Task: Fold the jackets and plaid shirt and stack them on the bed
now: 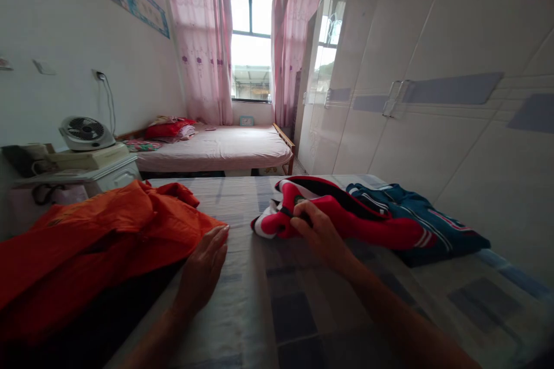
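My right hand (318, 233) pinches the near edge of a red jacket (363, 228) with white and black parts and striped cuffs. The jacket lies bunched on the bed, its right sleeve stretched over a folded dark teal garment (415, 207) with white piping. My left hand (205, 268) is held flat, fingers stretched out and together, at the right edge of an orange garment (108, 225). Its fingertips are at the orange cloth's corner; I cannot tell how firmly they touch. Black cloth (108, 305) shows below the orange garment.
A checked sheet (242, 300) covers the near bed. Behind it stands another bed (234, 147) with red bedding (168, 128), under a window with pink curtains (199, 40). White wardrobes (389, 69) line the right. A fan (86, 131) sits on a cabinet (110, 173) at left.
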Available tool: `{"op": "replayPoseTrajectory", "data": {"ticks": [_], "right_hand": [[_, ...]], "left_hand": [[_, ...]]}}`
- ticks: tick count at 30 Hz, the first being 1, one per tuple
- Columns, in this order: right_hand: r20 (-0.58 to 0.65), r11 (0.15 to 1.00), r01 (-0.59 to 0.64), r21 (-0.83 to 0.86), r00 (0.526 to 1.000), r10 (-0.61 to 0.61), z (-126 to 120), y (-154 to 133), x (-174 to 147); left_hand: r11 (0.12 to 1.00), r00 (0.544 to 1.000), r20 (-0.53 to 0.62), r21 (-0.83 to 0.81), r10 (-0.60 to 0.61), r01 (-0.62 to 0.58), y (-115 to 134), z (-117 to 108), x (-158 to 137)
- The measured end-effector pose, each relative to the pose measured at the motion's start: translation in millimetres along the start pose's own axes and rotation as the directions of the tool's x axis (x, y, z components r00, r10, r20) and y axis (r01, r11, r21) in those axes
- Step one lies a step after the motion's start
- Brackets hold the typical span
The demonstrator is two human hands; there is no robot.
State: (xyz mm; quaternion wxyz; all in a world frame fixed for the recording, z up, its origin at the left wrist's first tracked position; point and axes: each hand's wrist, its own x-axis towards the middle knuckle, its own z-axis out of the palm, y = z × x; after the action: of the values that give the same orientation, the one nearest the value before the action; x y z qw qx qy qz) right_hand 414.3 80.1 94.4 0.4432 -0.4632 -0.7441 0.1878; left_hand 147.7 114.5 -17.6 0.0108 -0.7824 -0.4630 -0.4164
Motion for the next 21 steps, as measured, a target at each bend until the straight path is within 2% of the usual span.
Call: {"op": "replayPoseTrajectory", "data": {"ticks": [2, 3, 4, 6, 8, 11, 13, 15, 17, 21], "right_hand": [[0.214, 0.997, 0.047, 0.056, 0.975, -0.058, 12.7, -14.4, -5.1], [0.261, 0.996, 0.052, 0.069, 0.963, -0.068, 14.1, -16.1, -6.2], [0.256, 0.997, 0.040, 0.069, 0.965, -0.056, 12.2, -13.2, -6.0], [0.106, 0.999, -0.029, 0.030, 0.994, 0.025, -0.2, 7.2, -2.5], [-0.105, 0.988, -0.149, -0.029, 0.984, 0.145, -20.0, 44.6, 1.0], [-0.361, 0.927, -0.372, -0.048, 0.872, 0.332, -49.0, 113.6, -2.9], [-0.432, 0.865, -0.502, -0.018, 0.784, 0.446, -60.1, 152.4, -11.7], [-0.454, 0.824, -0.566, 0.021, 0.729, 0.512, -63.4, 176.5, -20.7], [-0.459, 0.812, -0.584, 0.003, 0.721, 0.520, -61.8, 185.1, -26.0], [-0.461, 0.795, -0.593, -0.131, 0.746, 0.481, -56.7, 178.5, -25.5]], "left_hand": [[0.998, 0.998, -0.050, -0.063, -0.024, 0.021, 6.1, -6.1, 1.2], [0.996, 0.998, -0.061, -0.091, -0.031, 0.026, 8.6, -8.8, 1.5], [0.993, 0.998, -0.060, -0.117, -0.035, 0.028, 10.4, -11.2, 1.7], [0.989, 1.000, -0.017, -0.147, -0.023, 0.020, 12.8, -14.3, 1.7], [0.990, 0.998, 0.053, -0.143, 0.016, -0.008, 14.2, -15.2, 1.7], [0.994, 0.987, 0.146, -0.099, 0.058, -0.044, 16.9, -14.2, 2.2], [0.997, 0.974, 0.218, -0.063, 0.064, -0.051, 21.0, -14.8, 2.7], [0.998, 0.955, 0.289, -0.028, 0.065, -0.060, 28.1, -17.3, 2.7], [0.997, 0.936, 0.344, -0.002, 0.069, -0.073, 38.4, -19.9, 0.9], [0.997, 0.926, 0.373, 0.031, 0.059, -0.077, 62.1, -12.4, -10.4]]}}
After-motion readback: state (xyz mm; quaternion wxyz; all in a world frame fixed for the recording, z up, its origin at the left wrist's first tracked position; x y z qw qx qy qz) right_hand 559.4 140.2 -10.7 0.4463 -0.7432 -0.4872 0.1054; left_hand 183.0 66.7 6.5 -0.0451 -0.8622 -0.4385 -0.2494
